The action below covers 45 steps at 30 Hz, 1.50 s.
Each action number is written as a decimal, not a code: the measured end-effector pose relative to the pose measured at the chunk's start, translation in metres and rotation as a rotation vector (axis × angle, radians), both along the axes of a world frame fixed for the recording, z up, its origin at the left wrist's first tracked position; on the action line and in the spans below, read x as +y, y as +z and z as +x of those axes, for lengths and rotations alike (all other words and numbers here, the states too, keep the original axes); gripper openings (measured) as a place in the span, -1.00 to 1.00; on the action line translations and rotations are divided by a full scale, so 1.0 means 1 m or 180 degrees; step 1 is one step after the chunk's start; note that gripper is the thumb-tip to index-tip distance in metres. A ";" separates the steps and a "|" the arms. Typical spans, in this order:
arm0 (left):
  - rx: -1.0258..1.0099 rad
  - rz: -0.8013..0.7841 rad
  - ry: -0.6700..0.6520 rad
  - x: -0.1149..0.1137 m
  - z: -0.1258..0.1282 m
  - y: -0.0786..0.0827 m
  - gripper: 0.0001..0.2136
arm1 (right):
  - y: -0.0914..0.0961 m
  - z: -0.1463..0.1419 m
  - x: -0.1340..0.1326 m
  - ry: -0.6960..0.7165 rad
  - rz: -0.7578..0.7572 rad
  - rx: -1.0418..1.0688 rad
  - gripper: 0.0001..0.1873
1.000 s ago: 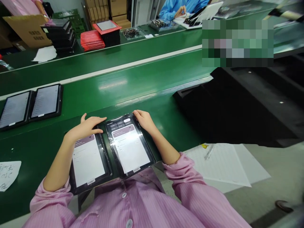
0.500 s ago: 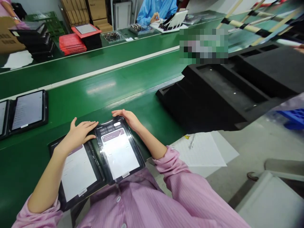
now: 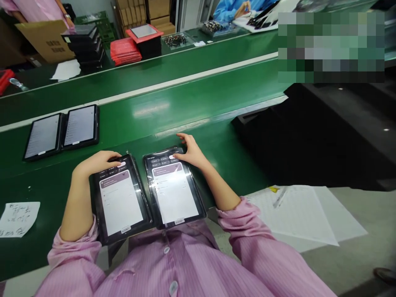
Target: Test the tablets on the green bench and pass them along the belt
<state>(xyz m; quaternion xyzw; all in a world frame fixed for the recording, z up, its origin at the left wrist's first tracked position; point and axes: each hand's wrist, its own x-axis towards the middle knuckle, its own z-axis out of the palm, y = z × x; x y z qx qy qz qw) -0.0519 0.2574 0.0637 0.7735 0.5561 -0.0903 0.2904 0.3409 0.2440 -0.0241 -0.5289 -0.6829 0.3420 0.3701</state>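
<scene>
Two lit tablets lie side by side on the green bench right in front of me. My left hand rests on the top edge of the left tablet, fingers curled down, one fingertip touching the top of the screen. My right hand lies at the top right corner of the right tablet, fingers spread, thumb touching the screen near a button. Both screens show a white panel under a row of dark buttons. Neither hand grips anything.
Two more tablets lie on the green conveyor to the left. Stacked black foam trays stand at the right, papers with a pen beside me, a paper note at left. Red and black stacks sit across the line; other people work there.
My left hand slid left from between the tablets onto the left tablet's top edge. My right hand moved from the right tablet's top edge to its corner with the thumb on the screen.
</scene>
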 end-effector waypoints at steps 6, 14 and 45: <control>0.0028 -0.0122 -0.0085 -0.001 -0.002 0.001 -0.33 | 0.013 0.011 -0.004 0.0425 -0.0408 0.0182 -0.03; 0.0198 -0.0156 -0.0476 -0.007 0.005 0.000 -0.09 | 0.021 0.016 -0.014 0.1878 -0.0252 -0.0646 0.53; -0.2523 0.0368 0.2555 -0.060 -0.075 -0.071 -0.41 | 0.024 -0.119 0.058 0.2090 -0.0701 -0.1198 -0.45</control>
